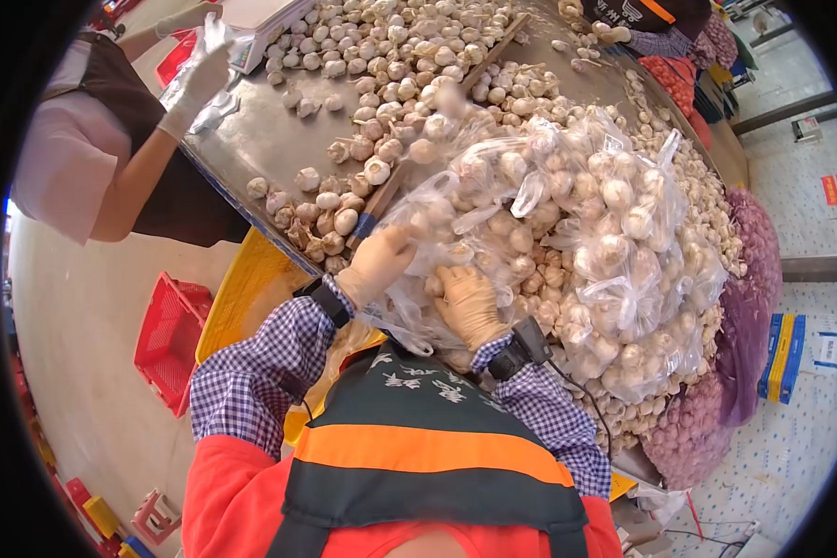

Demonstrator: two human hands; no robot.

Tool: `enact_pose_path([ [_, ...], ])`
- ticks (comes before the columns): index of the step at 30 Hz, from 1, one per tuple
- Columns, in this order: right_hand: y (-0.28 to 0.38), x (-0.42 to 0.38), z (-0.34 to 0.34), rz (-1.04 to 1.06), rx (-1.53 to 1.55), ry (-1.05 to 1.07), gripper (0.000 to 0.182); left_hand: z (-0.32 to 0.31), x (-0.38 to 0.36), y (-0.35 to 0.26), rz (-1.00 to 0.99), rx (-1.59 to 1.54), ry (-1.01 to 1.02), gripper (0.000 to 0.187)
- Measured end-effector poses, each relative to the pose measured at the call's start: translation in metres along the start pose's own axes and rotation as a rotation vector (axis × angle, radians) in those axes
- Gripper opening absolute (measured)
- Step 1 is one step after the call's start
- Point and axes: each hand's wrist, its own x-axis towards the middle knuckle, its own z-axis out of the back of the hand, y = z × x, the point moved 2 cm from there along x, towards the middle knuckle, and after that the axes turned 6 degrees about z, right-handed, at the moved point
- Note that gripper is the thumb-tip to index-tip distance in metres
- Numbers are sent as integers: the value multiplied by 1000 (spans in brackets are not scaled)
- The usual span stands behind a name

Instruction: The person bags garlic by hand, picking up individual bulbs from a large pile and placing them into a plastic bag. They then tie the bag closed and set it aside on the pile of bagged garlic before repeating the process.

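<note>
- Clear plastic bag (405, 305): thin, crumpled; lies left of the filled bags (637, 302).
- Garlic bulbs (547, 274): off-white, loose; heaped beside the filled bags.

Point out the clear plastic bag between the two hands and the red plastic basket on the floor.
Clear plastic bag (407, 302), head view: crumpled film.
Red plastic basket (161, 324), head view: side wall.

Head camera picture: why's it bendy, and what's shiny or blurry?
Head view: bowed surroundings and black edges, probably a wide lens; head view: white glare on the clear plastic bags; head view: a pale blur by the wooden strip, too smeared to name.
</note>
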Motion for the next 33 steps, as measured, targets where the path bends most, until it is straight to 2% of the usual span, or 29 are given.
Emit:
enact_pose_path([
  [1,-2,1,3,-78,114,34,43,-4,-2,8,-202,192,-64,26],
  [3,-4,4,11,-141,231,71,41,11,-15,-15,-262,298,-79,30],
  [5,-9,-4,20,-276,594,-68,39,17,-27,-41,-607,530,-341,46],
  [6,-13,-7,20,-304,708,-59,42,17,-31,-39,-700,557,-262,58],
  [7,-15,-11,21,-311,705,-60,42,15,-33,-44,-705,552,-258,58],
  [9,-9,-14,24,-408,1233,-17,41,8,-39,-50,-545,201,157,56],
  [10,-7,-15,31,-402,1236,-10,41,0,-36,-44,-489,112,179,54],
  [12,1,-15,52,-457,1060,120,41,-7,-33,-34,-447,13,213,51],
  [13,3,-18,51,-459,1063,120,41,-10,-33,-29,-406,-89,255,48],
  [14,5,-21,51,-429,1078,26,42,-1,-36,-34,-403,-86,259,48],
  [15,8,-24,50,-397,1094,-68,42,17,-39,-42,-233,-140,324,45],
  [16,10,-28,47,-395,1102,-68,42,31,-44,-44,-60,-192,385,42],
  [17,11,-32,47,-288,820,-93,43,42,-49,-41,-57,-185,384,42],
  [18,12,-36,46,-183,537,-116,44,55,-56,-35,-1,-195,305,41],
  [19,12,-41,41,-183,543,-120,44,66,-61,-27,53,-204,227,40],
  [21,14,-55,22,-153,463,63,49,81,-65,-10,94,-631,134,35],
  [23,7,-70,-5,-99,408,121,52,102,-67,-16,224,-803,23,30],
  [25,12,-65,-13,-38,348,161,55,108,-46,19,200,-936,-172,41],
  [26,12,-61,1,-53,209,89,60,106,-37,19,207,-945,-175,41],
  [28,25,-42,30,-149,45,-17,73,108,-21,6,-26,-560,-228,75],
  [29,26,-36,35,-149,45,-17,73,99,-23,-7,-26,-561,-229,75],
  [31,22,-26,41,-245,17,11,74,74,-35,-41,-136,-57,-158,102],
  [32,19,-24,34,-250,17,7,74,56,-42,-34,-106,5,-24,113],
  [33,11,-24,16,-345,19,199,70,30,-49,-17,-75,68,110,125],
])
